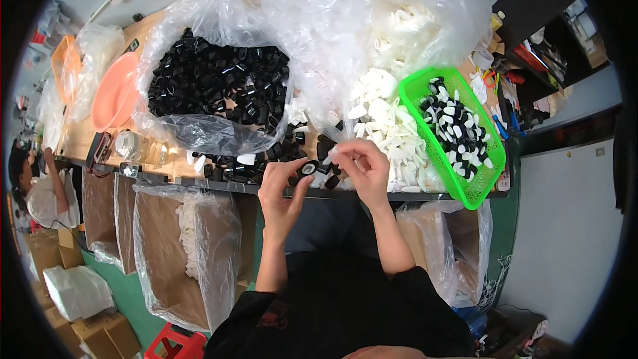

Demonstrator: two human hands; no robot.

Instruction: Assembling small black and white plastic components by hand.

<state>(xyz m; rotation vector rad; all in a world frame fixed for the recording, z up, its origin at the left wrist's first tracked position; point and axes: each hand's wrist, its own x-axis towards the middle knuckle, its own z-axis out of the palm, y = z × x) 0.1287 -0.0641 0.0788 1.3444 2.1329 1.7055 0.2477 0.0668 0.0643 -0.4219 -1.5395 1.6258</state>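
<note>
Between thumb and fingers, my left hand (282, 194) grips a small black cap (309, 168) with a pale ring showing in its opening. Close to its right, my right hand (367, 171) pinches a small whitish piece (330, 156), apart from the cap. Loose black caps (242, 171) lie along the table's front edge below and beside my hands. A heap of white oval pieces (397, 153) spreads to the right of my right hand. Farther left, a clear bag (212, 134) lies open around a big pile of black caps (219, 83).
A green basket (444, 171) of black and white parts stands on the right. Left are a pink basin (114, 93) and a clear jar (129, 145). Bag-lined boxes (159, 259) stand below the table edge, near a red stool (176, 344). Another person (46, 189) is at far left.
</note>
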